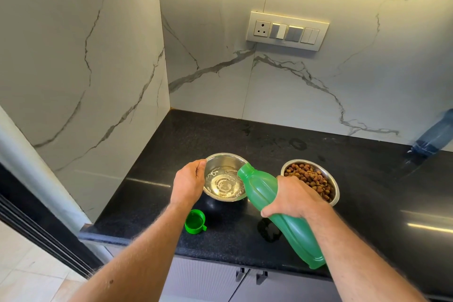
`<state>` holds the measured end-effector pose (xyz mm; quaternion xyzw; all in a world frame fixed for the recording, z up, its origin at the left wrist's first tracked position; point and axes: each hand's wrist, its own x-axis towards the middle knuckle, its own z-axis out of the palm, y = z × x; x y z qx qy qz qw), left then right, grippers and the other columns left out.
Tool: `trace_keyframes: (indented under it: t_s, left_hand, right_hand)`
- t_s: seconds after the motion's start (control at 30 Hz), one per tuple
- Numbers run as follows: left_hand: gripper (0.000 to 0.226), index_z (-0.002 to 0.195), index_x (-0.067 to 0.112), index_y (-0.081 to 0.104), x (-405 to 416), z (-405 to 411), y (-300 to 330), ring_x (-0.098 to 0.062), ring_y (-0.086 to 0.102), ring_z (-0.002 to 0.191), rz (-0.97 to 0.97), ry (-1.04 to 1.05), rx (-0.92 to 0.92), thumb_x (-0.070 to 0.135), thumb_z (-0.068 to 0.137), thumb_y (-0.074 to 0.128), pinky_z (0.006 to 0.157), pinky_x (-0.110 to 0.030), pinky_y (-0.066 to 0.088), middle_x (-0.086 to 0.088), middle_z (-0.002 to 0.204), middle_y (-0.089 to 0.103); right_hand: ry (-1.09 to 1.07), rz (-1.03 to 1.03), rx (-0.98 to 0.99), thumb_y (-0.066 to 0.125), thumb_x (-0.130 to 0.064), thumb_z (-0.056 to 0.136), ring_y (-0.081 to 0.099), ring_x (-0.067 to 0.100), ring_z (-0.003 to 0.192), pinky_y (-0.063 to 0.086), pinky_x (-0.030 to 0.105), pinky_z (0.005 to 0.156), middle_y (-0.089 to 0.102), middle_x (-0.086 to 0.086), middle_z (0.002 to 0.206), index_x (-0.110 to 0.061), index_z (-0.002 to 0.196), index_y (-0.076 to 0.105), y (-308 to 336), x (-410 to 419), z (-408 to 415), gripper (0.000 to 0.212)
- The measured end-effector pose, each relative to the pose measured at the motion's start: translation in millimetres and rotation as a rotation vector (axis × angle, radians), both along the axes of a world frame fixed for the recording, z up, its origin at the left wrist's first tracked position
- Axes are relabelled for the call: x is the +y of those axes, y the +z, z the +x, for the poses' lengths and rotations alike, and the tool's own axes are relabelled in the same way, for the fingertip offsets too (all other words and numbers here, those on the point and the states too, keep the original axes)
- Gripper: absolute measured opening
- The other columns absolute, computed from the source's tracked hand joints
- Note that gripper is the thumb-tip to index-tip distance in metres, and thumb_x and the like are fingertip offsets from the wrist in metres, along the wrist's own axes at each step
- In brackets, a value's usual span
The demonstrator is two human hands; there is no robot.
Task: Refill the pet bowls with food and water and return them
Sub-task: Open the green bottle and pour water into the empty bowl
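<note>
Two steel bowls stand on a black counter (pixel 367 191). The left bowl (pixel 224 162) holds shallow, rippling water. My left hand (pixel 187 182) grips its left rim. My right hand (pixel 291 200) holds a green plastic bottle (pixel 259 185) tilted over, its open mouth at the left bowl's right rim. The right bowl (pixel 331 180) is filled with brown kibble (pixel 310 179) and is partly hidden behind my right hand. The bottle's green cap (pixel 195 221) lies open side up on the counter near the front edge.
Marble walls close the counter at the back and left, with a switch panel (pixel 286 30) on the back wall. A blue bottle (pixel 434 133) leans at the far right. Wet spots mark the counter behind the bowls. Cabinet fronts (pixel 220 282) sit below; tiled floor lies lower left.
</note>
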<state>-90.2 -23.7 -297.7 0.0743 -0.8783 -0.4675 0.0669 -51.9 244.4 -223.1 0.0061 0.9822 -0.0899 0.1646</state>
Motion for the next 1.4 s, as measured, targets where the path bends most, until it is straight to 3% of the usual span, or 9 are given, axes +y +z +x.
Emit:
trace_keyframes:
  t_s: [0.8, 1.07, 1.4]
  left_hand:
    - [0.038, 0.127, 0.022, 0.067, 4.0, 5.8, -0.6, -0.01, 0.065, 0.092, 0.005, 0.02, -0.014, 0.04, 0.104, 0.043, 0.09, -0.036, 0.058, 0.004, 0.11, 0.07]
    - [0.033, 0.117, 0.026, 0.07, 1.1, 11.8, 4.3, -0.007, 0.064, 0.088, -0.034, -0.008, 0.047, 0.039, 0.105, 0.044, 0.085, -0.037, 0.058, 0.008, 0.1, 0.07]
    - [0.031, 0.12, 0.027, 0.07, -1.3, 15.5, 8.6, -0.009, 0.065, 0.095, -0.049, -0.016, 0.014, 0.036, 0.105, 0.045, 0.091, -0.037, 0.057, 0.006, 0.111, 0.071]
  right_hand:
    - [-0.006, -0.02, -0.033, 0.081, -0.075, 0.037, 0.065, 0.012, 0.083, 0.059, 0.038, 0.08, 0.065, -0.007, 0.096, -0.027, 0.11, 0.059, 2.0, 6.3, -3.1, 0.091]
    - [-0.018, -0.054, -0.033, 0.083, -0.072, 0.038, 0.066, 0.012, 0.082, 0.059, 0.036, 0.079, 0.066, -0.007, 0.095, -0.027, 0.109, 0.06, 1.8, 7.9, -1.0, 0.087]
    - [-0.01, -0.035, -0.045, 0.083, -0.073, 0.039, 0.065, 0.011, 0.082, 0.058, 0.035, 0.079, 0.066, -0.008, 0.094, -0.027, 0.107, 0.059, 6.2, 7.9, 0.9, 0.085]
